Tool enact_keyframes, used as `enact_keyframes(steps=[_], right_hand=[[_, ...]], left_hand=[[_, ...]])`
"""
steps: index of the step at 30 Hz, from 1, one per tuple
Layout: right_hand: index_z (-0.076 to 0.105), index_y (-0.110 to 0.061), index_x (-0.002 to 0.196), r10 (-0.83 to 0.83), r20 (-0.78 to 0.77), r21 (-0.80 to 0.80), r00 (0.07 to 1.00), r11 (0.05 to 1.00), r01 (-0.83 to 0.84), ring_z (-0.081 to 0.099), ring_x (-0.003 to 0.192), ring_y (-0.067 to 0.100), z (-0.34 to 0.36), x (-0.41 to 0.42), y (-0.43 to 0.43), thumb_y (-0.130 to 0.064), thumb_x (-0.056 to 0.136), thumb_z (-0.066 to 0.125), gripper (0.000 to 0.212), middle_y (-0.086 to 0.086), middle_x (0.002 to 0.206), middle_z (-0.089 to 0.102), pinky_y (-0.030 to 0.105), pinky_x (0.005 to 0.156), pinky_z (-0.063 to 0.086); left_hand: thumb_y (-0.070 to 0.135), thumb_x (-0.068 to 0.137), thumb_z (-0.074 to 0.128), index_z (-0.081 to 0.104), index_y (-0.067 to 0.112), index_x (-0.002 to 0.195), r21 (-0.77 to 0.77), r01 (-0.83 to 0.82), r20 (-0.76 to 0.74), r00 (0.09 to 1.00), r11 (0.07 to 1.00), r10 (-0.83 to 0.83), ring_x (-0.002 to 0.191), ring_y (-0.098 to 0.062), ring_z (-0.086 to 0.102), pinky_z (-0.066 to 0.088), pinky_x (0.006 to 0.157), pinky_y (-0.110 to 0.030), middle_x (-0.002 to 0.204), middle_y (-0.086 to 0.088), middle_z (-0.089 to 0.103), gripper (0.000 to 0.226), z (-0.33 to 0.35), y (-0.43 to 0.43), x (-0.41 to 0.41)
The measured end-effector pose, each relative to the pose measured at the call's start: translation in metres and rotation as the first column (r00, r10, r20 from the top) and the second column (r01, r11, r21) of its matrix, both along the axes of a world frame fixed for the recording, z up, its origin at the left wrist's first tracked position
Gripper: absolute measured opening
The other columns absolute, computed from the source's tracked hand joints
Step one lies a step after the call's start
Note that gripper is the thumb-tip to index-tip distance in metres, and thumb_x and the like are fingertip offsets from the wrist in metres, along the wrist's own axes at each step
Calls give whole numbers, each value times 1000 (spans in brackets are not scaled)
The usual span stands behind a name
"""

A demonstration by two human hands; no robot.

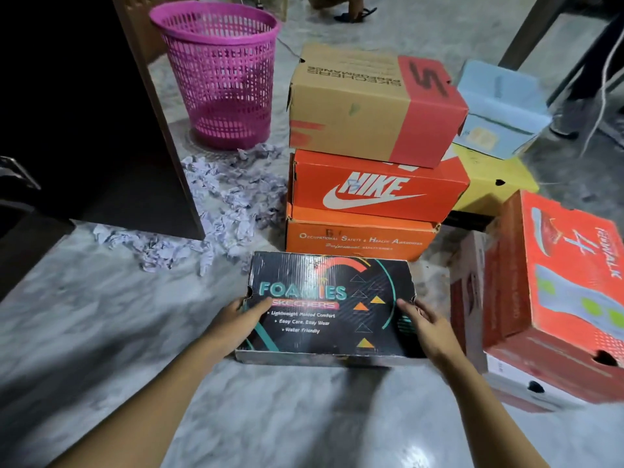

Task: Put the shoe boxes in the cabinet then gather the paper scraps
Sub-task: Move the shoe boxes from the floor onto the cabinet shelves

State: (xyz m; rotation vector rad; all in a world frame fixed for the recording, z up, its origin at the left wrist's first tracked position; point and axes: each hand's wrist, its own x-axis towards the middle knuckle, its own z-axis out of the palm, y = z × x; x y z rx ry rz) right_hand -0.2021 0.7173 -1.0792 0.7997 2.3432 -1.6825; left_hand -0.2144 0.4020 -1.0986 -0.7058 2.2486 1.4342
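Both hands are on the black box (324, 309). My left hand (241, 320) has its thumb on the lid and fingers curled round the left end, and my right hand (427, 327) grips the right end. The lid says FOAMIES, SKECHERS, "Lightweight Molded Comfort, Easy Care, Easy Wear, Water Friendly". Can't tell if it's lifted or sitting on the marble floor (101, 315), which has plenty of open room on my left.

On my right a red box (557, 298) sits tilted on a white one (526, 390), its sideways writing unreadable apart from a big 4.

Just behind is a stack of three: an orange box (358, 236) reading "Occupational Safety & Health Awareness", the Nike box (374, 190), then a tan-and-red Skechers box (364, 103) printed upside down. A yellow box (489, 184) and a light blue box (499, 109) peek out behind.

The paper scraps (229, 204) lie between the stack and the cabinet (84, 130), whose inside is too dark to see, with a pink basket (219, 72) beyond
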Motion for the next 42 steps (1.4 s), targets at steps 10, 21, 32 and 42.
enact_keyframes(steps=[10,21,32,42], right_hand=[[64,-32,115,218,-271,-283,938,913,-294,65,94,-13,-8,30,-73,-13,97,56,27,-28,106,72,9,75,47],[53,-21,131,541,-575,-251,614,598,-761,66,101,1,92,-7,-261,-58,66,75,78,-11,118,72,12,83,52],[43,-29,143,735,-649,-22,196,240,-971,63,89,-18,210,-21,-468,-9,81,77,74,-15,121,62,2,65,48],[37,-16,139,814,-581,78,-10,44,-996,57,111,2,232,3,-633,-8,75,83,80,-15,116,60,11,96,42]], left_hand=[[29,85,72,51,24,96,295,-436,-56,880,850,471,82,-19,67,51,66,-30,97,-4,68,25,17,-71,91],[37,91,62,63,25,115,173,-711,-253,636,681,729,93,-1,60,40,83,-23,107,10,69,27,122,-235,183],[59,88,52,62,20,89,309,-921,-276,154,239,949,93,-27,63,49,93,-36,104,-9,68,40,251,-324,235],[38,90,63,60,-3,122,298,-937,-420,-299,-181,857,119,-33,56,41,91,-33,127,-19,61,52,266,-424,286]])
